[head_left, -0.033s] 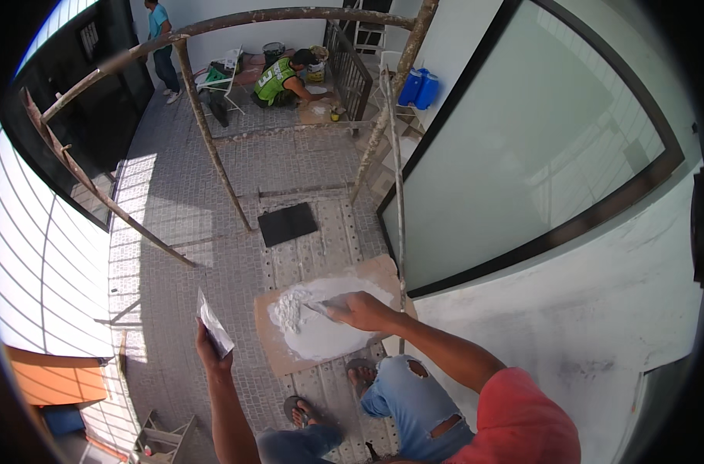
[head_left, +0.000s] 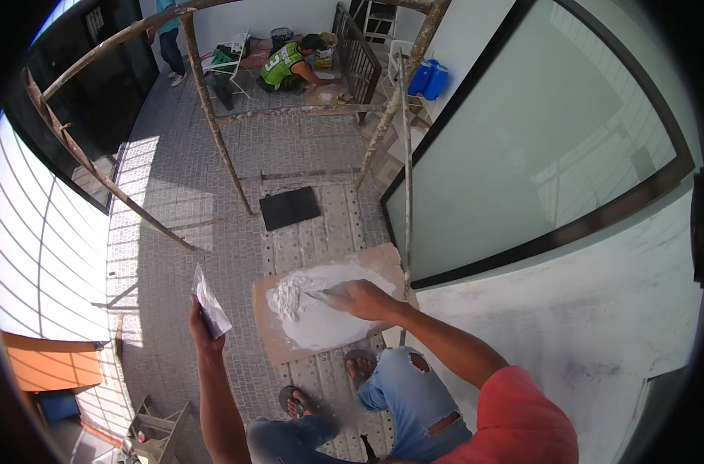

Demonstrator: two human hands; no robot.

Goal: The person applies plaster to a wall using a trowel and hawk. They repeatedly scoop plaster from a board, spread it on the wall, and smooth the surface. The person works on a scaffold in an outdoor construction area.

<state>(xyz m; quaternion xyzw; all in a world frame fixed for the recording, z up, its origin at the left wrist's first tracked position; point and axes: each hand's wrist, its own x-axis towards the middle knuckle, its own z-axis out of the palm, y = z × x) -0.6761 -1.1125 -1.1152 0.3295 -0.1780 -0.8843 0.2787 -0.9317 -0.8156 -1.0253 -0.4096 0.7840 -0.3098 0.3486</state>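
Observation:
My right hand [head_left: 363, 299] is closed on a putty knife [head_left: 319, 295], its blade over the white putty at the edge of a lumpy mound [head_left: 288, 298]. The white putty [head_left: 325, 329] is spread wide and smooth over a brown cardboard sheet [head_left: 268, 348], which lies on the perforated scaffold plank between my feet and the black mat. Off to the left, my left hand [head_left: 205, 329] grips a flat, shiny metal spreader [head_left: 211, 303], held up at a slant, apart from the cardboard. Its handle is mostly hidden by my fingers.
Rusty scaffold poles [head_left: 216, 116] frame the plank [head_left: 336, 232]. A black mat [head_left: 290, 208] lies ahead, and a large glass pane [head_left: 537, 155] stands at right. On the paved floor below, a co-worker in a green vest [head_left: 282, 66] crouches; another person [head_left: 170, 46] stands at far left.
The view has tilted slightly, so the far floor and co-workers sit higher in the picture. Both hands keep their holds; the right hand with the putty knife has barely shifted over the putty.

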